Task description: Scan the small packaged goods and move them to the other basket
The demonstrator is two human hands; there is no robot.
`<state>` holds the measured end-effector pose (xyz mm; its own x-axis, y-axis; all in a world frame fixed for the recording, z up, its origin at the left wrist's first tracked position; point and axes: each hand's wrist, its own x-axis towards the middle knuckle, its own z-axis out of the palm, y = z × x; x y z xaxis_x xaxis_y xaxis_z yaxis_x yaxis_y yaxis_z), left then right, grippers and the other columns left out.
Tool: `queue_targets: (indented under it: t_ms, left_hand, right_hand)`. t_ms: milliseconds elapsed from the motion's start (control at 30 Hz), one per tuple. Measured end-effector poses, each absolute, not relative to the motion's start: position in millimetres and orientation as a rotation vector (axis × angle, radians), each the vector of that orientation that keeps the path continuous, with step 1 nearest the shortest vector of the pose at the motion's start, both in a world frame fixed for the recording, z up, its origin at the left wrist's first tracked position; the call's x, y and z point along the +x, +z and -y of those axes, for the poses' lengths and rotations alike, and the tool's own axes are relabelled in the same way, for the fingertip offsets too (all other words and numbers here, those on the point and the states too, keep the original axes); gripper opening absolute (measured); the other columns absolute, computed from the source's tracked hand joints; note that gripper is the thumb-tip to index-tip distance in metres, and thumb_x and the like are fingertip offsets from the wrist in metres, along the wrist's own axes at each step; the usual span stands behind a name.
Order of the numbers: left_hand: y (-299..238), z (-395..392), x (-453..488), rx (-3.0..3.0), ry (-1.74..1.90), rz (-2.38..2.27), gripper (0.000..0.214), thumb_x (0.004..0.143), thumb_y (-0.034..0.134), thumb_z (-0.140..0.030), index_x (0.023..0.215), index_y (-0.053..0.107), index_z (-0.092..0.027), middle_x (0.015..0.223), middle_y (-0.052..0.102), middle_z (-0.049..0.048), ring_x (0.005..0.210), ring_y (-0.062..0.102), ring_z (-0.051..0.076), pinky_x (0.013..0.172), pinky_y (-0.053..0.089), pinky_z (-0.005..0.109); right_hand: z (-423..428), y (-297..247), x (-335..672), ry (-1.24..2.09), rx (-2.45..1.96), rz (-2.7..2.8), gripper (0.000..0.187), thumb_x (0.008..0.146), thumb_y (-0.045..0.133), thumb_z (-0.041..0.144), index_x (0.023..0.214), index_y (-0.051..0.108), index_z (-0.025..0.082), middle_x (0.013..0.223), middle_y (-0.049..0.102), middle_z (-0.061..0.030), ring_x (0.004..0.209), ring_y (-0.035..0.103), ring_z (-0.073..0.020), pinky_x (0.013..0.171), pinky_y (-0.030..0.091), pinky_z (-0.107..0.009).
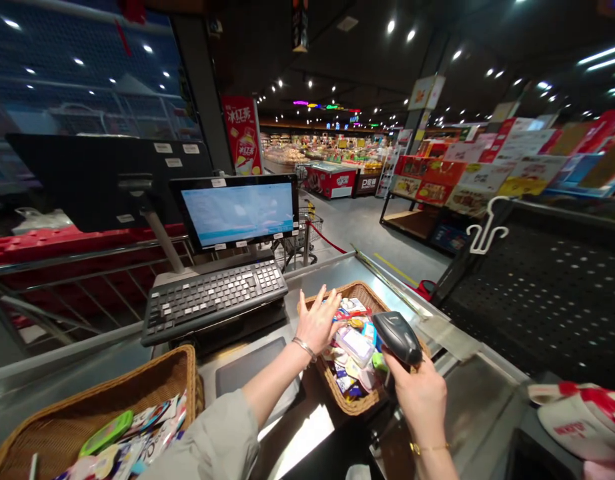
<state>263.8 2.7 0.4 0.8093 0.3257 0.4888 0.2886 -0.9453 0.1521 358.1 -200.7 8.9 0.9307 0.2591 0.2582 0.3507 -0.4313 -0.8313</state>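
A shallow woven wicker basket [152, 373] was positioned at the lower left of the grey steel counter [17, 400], with packaged goods, including a flat green packet [106, 433], retained inside its raised rim. A black full-size keyboard [215, 300] and a black-framed flat monitor [237, 213] were mounted beyond it, apparently so that both could be reached and read from the working position. The left hand [317, 320] was held open with the fingers spread, just beside the rim of a second wicker basket [360, 290]; contact with the rim could not be confirmed. That basket was filled with small packaged goods and was placed between the hands, evidently within reach of both. A black handheld barcode scanner [395, 338] was gripped in the closed right hand [420, 400], with its head turned toward the basket's contents. A white-and-red canvas bag [582, 420] was placed at the far right, clear of the working area.
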Motion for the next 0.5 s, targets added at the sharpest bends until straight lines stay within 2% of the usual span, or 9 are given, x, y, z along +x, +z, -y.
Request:
queue_targets:
  t_ms: [200, 367, 433, 500]
  left_hand:
    - [6.0, -15.1, 228.2, 2.852, 0.702, -0.557, 0.052, 0.092, 0.054, -0.038, 0.141, 0.042, -0.025, 0.148, 0.047, 0.0136, 0.142, 0.034, 0.032, 0.111, 0.001, 0.075]
    - [8.5, -21.4, 178.0, 2.773, 0.778, -0.72, 0.053, 0.092, 0.055, -0.039, 0.141, 0.042, -0.026, 0.146, 0.049, 0.0132, 0.14, 0.039, 0.031, 0.114, 0.003, 0.071]
    - [8.8, -20.9, 153.8, 2.738, 0.79, -0.824, 0.049, 0.092, 0.056, -0.038, 0.139, 0.045, -0.027, 0.14, 0.055, 0.0115, 0.133, 0.048, 0.029, 0.115, 0.006, 0.069]
    - [8.1, -19.0, 127.8, 2.69, 0.778, -0.941, 0.045, 0.092, 0.056, -0.037, 0.136, 0.048, -0.028, 0.128, 0.066, 0.0087, 0.117, 0.062, 0.025, 0.116, 0.011, 0.067]
  right_hand:
    - [185.9, 8.6, 355.1, -0.16, -1.979, 0.571, 0.044, 0.067, 0.069, 0.056, 0.085, 0.075, 0.016, 0.091, 0.073, -0.0159, 0.093, 0.066, -0.0328, 0.082, 0.053, -0.042]
    - [159.3, 8.2, 337.7, -0.036, -1.907, 0.676, 0.049, 0.066, 0.068, 0.054, 0.094, 0.073, 0.014, 0.111, 0.069, -0.0182, 0.104, 0.063, -0.0337, 0.094, 0.048, -0.047]
    - [148.0, 7.3, 327.9, 0.021, -1.87, 0.736, 0.048, 0.067, 0.068, 0.052, 0.095, 0.073, 0.014, 0.118, 0.066, -0.018, 0.11, 0.061, -0.0338, 0.099, 0.045, -0.049]
    - [137.4, 6.6, 317.2, 0.086, -1.819, 0.828, 0.046, 0.068, 0.068, 0.051, 0.097, 0.073, 0.015, 0.122, 0.065, -0.017, 0.115, 0.059, -0.0332, 0.103, 0.042, -0.05]
